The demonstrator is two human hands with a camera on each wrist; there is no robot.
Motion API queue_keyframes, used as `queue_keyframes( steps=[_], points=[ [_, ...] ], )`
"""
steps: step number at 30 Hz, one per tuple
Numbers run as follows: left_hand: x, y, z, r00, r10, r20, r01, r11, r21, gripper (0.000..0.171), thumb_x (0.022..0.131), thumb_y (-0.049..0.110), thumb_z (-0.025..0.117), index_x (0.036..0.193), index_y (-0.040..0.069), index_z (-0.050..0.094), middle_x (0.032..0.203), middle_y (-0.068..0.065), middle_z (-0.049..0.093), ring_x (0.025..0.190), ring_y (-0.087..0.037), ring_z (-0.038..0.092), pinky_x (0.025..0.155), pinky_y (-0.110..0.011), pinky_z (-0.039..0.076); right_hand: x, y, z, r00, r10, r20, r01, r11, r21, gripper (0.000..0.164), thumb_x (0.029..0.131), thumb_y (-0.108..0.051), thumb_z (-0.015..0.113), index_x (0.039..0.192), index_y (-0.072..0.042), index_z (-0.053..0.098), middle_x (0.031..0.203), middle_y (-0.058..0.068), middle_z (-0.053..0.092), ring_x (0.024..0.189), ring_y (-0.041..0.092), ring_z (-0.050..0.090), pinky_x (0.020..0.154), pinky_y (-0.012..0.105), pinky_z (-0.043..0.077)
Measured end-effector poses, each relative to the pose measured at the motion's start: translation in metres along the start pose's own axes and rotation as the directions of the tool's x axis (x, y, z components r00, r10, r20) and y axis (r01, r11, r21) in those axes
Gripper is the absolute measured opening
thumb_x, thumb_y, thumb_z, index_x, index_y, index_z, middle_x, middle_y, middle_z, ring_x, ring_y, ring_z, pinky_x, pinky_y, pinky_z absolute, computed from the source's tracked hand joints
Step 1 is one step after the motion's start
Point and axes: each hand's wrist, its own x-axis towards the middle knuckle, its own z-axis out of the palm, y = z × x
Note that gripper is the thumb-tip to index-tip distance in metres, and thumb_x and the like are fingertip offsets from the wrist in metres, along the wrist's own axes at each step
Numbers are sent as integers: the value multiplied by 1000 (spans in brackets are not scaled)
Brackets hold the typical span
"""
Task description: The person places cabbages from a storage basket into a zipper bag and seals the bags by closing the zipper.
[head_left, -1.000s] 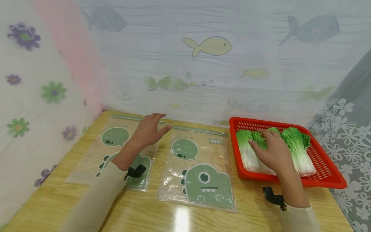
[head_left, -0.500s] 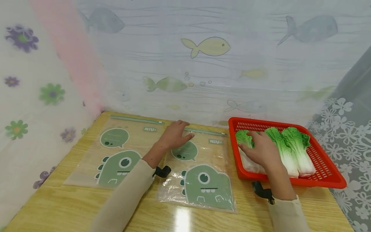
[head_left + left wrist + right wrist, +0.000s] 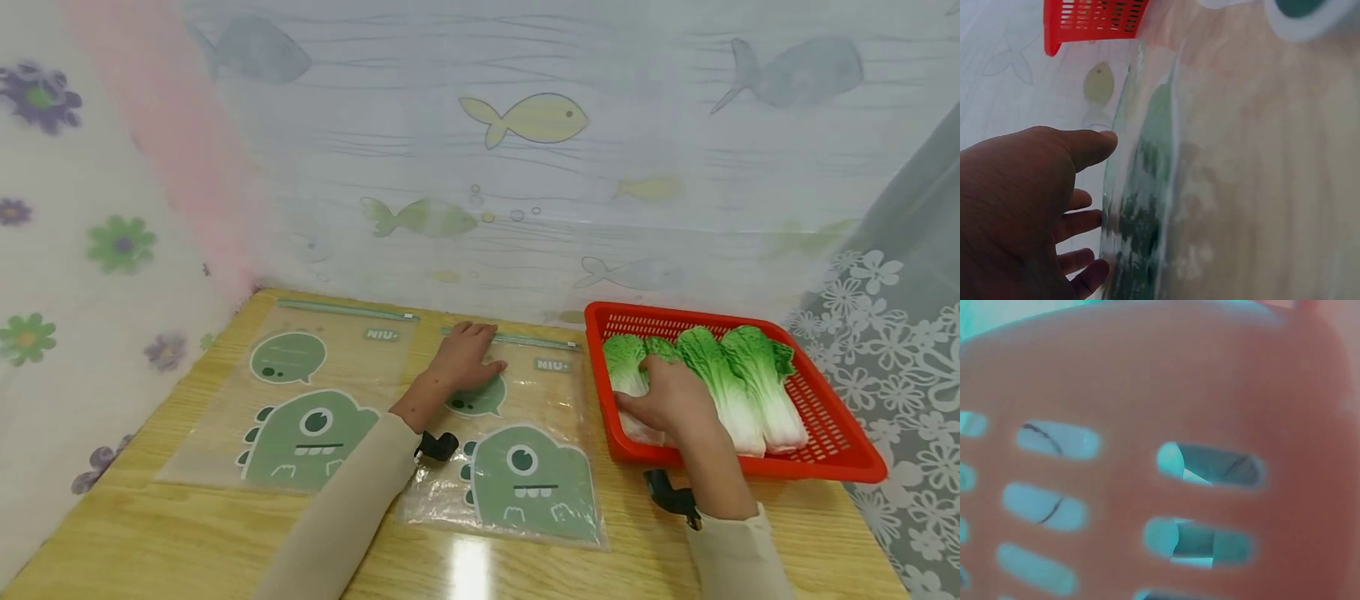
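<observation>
My left hand [image 3: 467,358] lies over the top of the right-hand clear zip bag [image 3: 540,400], which bears a green dinosaur print. In the left wrist view its fingers are loosely extended beside the bag's green slider strip [image 3: 1141,187], gripping nothing. Inside the red basket [image 3: 840,450], my right hand [image 3: 675,404] is low over the leftmost napa cabbage [image 3: 626,358], thumb and fingers spread about it. Its fingertips are partly hidden, so I cannot tell whether they grip. Several cabbages [image 3: 765,383] lie side by side there. Only the basket's slotted wall [image 3: 1122,456] fills the right wrist view.
A second zip bag [image 3: 300,417] with the same print lies flat to the left on the wooden table [image 3: 360,567]. Behind the table hangs a fish-patterned curtain [image 3: 525,167]. The basket stands near the table's right edge.
My left hand has moved right, from the left bag to the top of the right bag. My right hand has shifted left in the basket and lowered onto the leftmost cabbages.
</observation>
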Motion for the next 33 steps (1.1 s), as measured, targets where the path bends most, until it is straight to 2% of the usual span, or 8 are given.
queue_keyframes(
  steps=[5, 10, 14, 22, 24, 27, 29, 33],
  points=[
    [1, 2, 3, 999, -29, -46, 27, 999, -26, 68, 103, 35, 72, 159, 6, 46, 156, -18, 48, 147, -45, 38, 117, -59, 39, -2, -1, -3, 999, 26, 28, -26, 1000, 13, 79, 89, -40, 82, 134, 18, 52, 122, 36, 64, 103, 48, 66, 91, 59, 56],
    [0, 6, 2, 992, -64, -105, 55, 995, -83, 54, 101, 32, 77, 149, 12, 60, 148, -14, 51, 142, -42, 39, 103, -62, 49, -3, -3, -2, 1000, 25, -4, -25, 999, 24, 46, 87, -37, 81, 90, 5, 62, 80, 15, 61, 71, 30, 59, 65, 43, 53],
    [-1, 7, 4, 983, -81, -163, 58, 989, -138, 25, 102, 22, 75, 126, 14, 74, 134, -12, 56, 133, -38, 42, 91, -58, 53, -5, -5, -1, 999, 27, -26, -26, 998, 58, 41, 86, -34, 80, 70, -5, 56, 66, 4, 48, 62, 23, 50, 56, 35, 42],
    [-2, 8, -1, 939, -53, -339, 20, 995, -100, 5, 101, 14, 75, 103, 14, 79, 96, -8, 66, 96, -29, 52, 97, -44, 40, -7, -4, -1, 995, 69, -74, -59, 990, 126, 53, 87, -40, 81, 61, -10, 46, 60, -2, 33, 57, 19, 39, 53, 34, 34],
    [-3, 10, -6, 936, -60, -346, 26, 995, -100, 6, 103, 14, 73, 106, 14, 77, 92, -6, 71, 91, -26, 59, 93, -42, 47, -7, -4, -3, 994, 75, -84, -62, 988, 143, 54, 89, -42, 79, 61, -12, 43, 61, -3, 30, 57, 18, 35, 53, 33, 31],
    [-7, 13, -14, 935, -90, -344, 56, 993, -107, 8, 107, 17, 67, 113, 15, 72, 79, -6, 69, 72, -24, 60, 67, -37, 51, -9, -2, -7, 993, 79, -89, -65, 986, 154, 53, 91, -42, 76, 64, -10, 43, 62, -1, 29, 58, 18, 33, 54, 34, 29],
    [-10, 15, -20, 930, -102, -352, 68, 992, -106, 10, 109, 20, 63, 115, 15, 69, 67, -5, 61, 56, -21, 51, 52, -33, 41, -11, 0, -11, 993, 75, -93, -61, 987, 150, 50, 93, -42, 74, 74, 1, 56, 65, 11, 48, 62, 27, 47, 57, 39, 41],
    [-15, 19, -34, 913, -90, -398, 30, 987, -155, 12, 110, 21, 61, 114, 13, 67, 62, -3, 59, 47, -15, 46, 47, -30, 35, -15, 5, -19, 997, 69, -44, -63, 990, 128, 64, 97, -42, 69, 122, 17, 65, 120, 38, 66, 101, 52, 65, 84, 58, 56]
  ],
)
